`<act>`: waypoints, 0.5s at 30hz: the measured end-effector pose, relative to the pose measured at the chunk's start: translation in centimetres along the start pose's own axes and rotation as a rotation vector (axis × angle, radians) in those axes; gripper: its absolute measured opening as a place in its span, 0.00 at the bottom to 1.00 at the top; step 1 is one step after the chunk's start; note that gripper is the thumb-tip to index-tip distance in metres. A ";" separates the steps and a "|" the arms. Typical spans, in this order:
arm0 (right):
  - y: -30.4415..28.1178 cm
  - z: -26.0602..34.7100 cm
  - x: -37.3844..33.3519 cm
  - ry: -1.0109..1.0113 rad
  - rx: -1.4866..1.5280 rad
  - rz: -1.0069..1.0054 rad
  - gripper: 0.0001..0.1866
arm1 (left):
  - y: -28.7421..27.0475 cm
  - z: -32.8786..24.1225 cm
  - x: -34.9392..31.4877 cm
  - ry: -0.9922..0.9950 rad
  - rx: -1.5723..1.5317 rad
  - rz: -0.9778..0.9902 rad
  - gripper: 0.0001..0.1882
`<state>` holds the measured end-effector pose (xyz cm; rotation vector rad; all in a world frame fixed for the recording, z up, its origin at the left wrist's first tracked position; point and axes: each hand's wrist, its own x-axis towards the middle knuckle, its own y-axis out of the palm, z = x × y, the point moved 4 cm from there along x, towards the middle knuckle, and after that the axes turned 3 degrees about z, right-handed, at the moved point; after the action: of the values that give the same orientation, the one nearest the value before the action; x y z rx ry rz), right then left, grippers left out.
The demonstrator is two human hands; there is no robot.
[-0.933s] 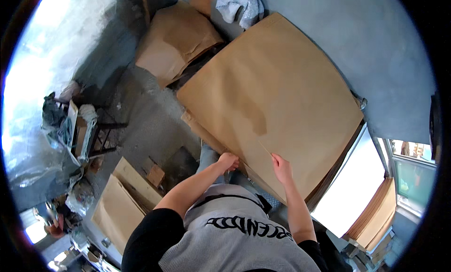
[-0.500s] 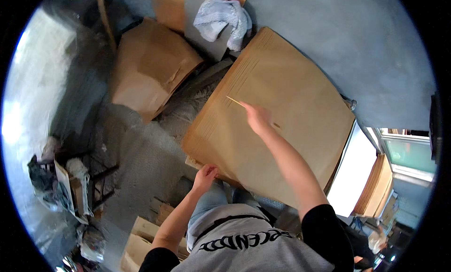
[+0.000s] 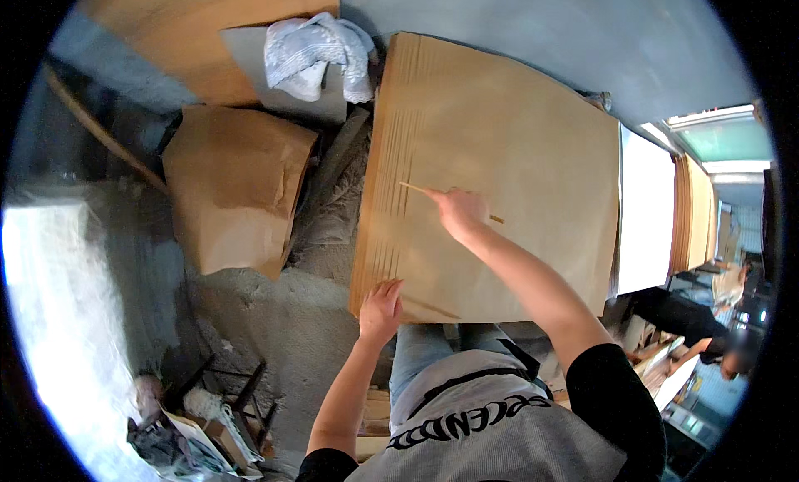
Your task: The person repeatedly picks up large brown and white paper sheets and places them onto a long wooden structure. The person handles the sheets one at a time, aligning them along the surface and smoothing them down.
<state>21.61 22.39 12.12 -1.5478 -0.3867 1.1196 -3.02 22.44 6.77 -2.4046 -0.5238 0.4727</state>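
Since the earlier frame the left hand (image 3: 381,309) has shifted from the near edge to the near-left corner of the stack (image 3: 524,141), and the view has swung so that the stack sits squarer; the right hand (image 3: 463,212) keeps its grip on the stick (image 3: 415,186). The stack of broad brown sheets lies directly before the person's legs. The left fingers lie close together at its corner; whether they pinch a sheet, I cannot tell. Farther in, the right hand is closed around the slim stick, whose tip points at the stepped left edges; contact there is unclear. The stick looks light and stiff, perhaps easy to snap, and is best gripped mid-length. Each sheet should be light but floppy, apt to slide and crease, while the whole stack is likely heavy; the fanned left edge seems the best hold, with the hands spread apart. Beyond the far-left corner hangs a pale rag (image 3: 312,57).
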 end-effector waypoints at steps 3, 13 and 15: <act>2.7 -2.0 -0.4 -0.008 0.144 -0.101 0.20 | -0.3 -0.2 1.3 0.079 0.152 0.126 0.20; 2.0 -1.5 -2.7 0.068 0.050 -0.020 0.19 | -1.0 0.8 0.1 0.063 0.067 0.166 0.14; 2.5 -2.1 -3.7 0.098 0.092 0.039 0.19 | -1.3 2.0 -0.5 -0.011 -0.045 0.033 0.11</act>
<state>20.65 17.55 11.32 -1.5273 -0.2368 1.0725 -4.71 24.14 6.26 -2.4579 -0.5047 0.4935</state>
